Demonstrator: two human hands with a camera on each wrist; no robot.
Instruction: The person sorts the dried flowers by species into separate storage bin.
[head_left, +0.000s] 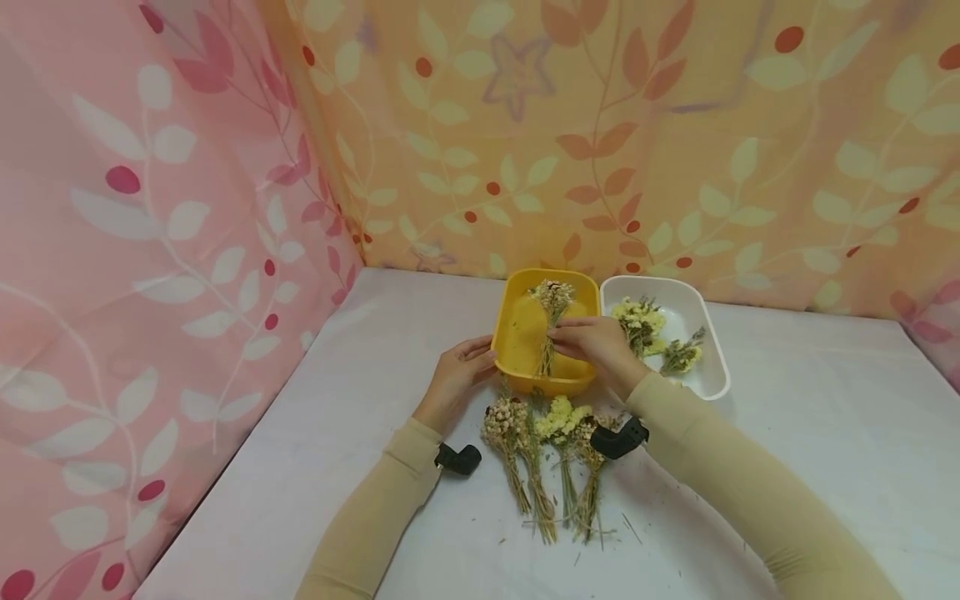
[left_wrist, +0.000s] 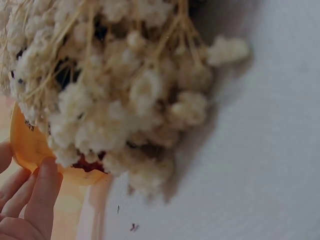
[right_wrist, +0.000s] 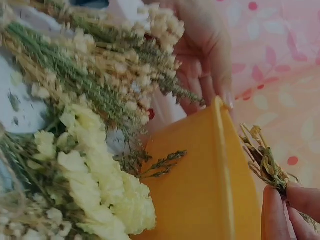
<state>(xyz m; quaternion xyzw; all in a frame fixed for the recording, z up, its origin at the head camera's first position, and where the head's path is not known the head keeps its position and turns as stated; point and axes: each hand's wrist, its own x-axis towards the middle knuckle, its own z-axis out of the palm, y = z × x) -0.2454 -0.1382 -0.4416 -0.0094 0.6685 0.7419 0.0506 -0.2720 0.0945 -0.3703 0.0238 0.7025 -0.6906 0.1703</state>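
Note:
My right hand (head_left: 592, 337) pinches a bunch of dried flowers (head_left: 553, 298) by its stems, over the yellow tray (head_left: 508, 321). In the right wrist view, the stem ends (right_wrist: 265, 162) stick out past the thumb and fingertips. My left hand (head_left: 461, 371) touches the left rim of that tray with extended fingers, seen in the left wrist view beside its wall (left_wrist: 30, 145). Several dried bunches lie in front of the tray: a whitish one (head_left: 507, 425), a yellow one (head_left: 561, 421) and others partly behind the right wrist camera.
A white tray (head_left: 716, 350) stands against the yellow tray's right side, holding yellow flower bunches (head_left: 637, 321). Loose stem bits (head_left: 630, 527) lie on the white tabletop (head_left: 375, 350). Patterned cloth (head_left: 465, 167) hangs behind and at the left.

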